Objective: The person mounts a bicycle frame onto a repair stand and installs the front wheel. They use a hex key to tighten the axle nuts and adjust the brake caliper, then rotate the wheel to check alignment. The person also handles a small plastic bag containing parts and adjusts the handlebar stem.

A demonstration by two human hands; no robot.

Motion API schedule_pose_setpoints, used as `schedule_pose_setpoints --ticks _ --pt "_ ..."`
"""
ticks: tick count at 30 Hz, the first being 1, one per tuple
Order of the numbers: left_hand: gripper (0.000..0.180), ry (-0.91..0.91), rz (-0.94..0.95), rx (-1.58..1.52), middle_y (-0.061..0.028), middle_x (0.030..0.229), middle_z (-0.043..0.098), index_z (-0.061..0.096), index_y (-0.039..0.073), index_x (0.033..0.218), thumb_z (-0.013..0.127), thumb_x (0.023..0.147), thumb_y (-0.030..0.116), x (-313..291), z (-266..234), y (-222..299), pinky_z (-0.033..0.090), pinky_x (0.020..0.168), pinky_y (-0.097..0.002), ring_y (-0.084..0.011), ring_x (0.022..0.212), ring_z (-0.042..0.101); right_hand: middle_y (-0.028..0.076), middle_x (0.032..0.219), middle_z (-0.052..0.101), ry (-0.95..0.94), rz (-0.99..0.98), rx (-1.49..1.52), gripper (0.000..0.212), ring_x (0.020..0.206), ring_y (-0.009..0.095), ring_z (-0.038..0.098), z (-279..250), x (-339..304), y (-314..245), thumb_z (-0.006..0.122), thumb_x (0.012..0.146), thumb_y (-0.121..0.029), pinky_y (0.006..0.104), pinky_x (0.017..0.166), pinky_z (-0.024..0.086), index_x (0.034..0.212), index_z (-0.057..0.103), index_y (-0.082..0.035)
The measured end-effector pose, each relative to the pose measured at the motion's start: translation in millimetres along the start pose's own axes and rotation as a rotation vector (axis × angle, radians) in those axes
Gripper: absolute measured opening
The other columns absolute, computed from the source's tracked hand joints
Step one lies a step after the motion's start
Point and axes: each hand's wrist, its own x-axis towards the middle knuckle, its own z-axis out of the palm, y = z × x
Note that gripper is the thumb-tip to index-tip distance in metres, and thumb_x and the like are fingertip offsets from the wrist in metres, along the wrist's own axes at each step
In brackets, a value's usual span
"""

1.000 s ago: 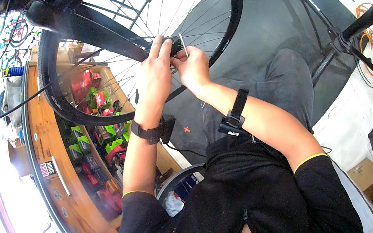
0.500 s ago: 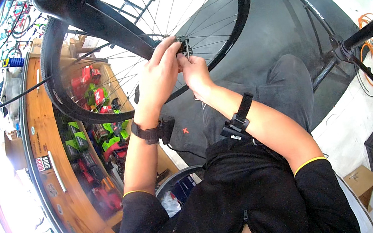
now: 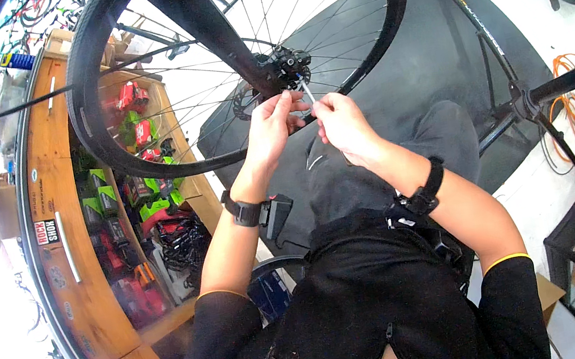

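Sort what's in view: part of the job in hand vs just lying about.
Likely the job:
- thin silver tool, in the right hand
- black mechanism at the hub, by the tool's tip
- bike wheel

Lying about:
- orange hose
- cardboard box, lower right
- green-and-black boxes in the wooden cabinet

red/blk/wht sticker [image 3: 47, 232] w/ block ltrs on wood cabinet [image 3: 101, 307]; other txt illeg.

Slim silvery tool [image 3: 306, 90], slanted, upper end close under black mechanism [image 3: 287, 63]; mechanism compact, knobbly, near spoked wheel's [image 3: 87, 113] centre.
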Motion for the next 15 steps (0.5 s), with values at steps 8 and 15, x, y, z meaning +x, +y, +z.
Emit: schedule_pose_setpoints --ticks 8,15 --pt "0.022 0.098 -0.134 -0.487 -0.0043 0.100 0.073 0.067 0.008 0.104 0.057 0.099 0.027 11.4 26.6 -5.6 0.037 0.060 -0.0217 -0.0063 0.074 0.063 -0.001 0.069 0.053 -0.091 0.188 0.021 0.021 0.055 0.009 0.050 -10.5 -11.9 -31.3 0.052 0.100 -0.018 0.0248 0.047 0.042 0.087 0.058 -0.004" --pt "0.025 0.099 -0.161 -0.518 -0.0038 0.101 0.070 0.065 0.006 0.109 0.057 0.098 0.028 13.1 23.0 -10.6 0.042 0.066 -0.0274 -0.0095 0.075 0.059 0.000 0.067 0.052 -0.077 0.170 0.114 0.026 0.052 0.009 0.047 3.9 -11.8 -28.0 0.050 0.101 -0.019 0.0247 0.045 0.040 0.082 0.058 -0.004"
